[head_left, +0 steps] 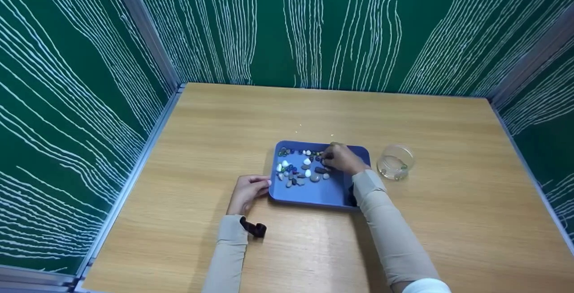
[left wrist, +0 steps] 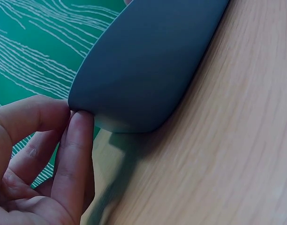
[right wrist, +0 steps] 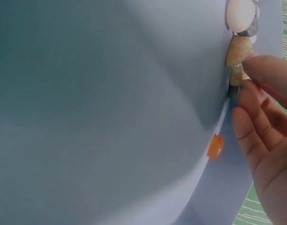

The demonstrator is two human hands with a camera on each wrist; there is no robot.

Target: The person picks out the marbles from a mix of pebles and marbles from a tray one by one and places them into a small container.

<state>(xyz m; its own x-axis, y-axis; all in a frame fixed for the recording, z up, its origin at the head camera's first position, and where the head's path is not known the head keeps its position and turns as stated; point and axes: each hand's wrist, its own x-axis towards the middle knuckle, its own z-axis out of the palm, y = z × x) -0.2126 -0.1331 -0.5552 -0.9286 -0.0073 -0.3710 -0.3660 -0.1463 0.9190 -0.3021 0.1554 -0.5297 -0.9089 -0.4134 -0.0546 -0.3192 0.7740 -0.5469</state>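
A blue tray lies on the table, holding white, grey and brown pebbles and dark, shiny, bead-like stones. At its left edge my left hand pinches the rim; the left wrist view shows fingertips right at the tray's corner. My right hand reaches over the tray's right side toward the row along the far wall. There its thumb and fingers pinch a small tan pebble, beside a larger tan pebble and a white one. An orange stone lies apart from that row.
Right of the tray stands a round clear container with a few small stones in it. Tiny bits lie on the wooden table behind the tray. Green panels with white lines enclose the table's back and sides.
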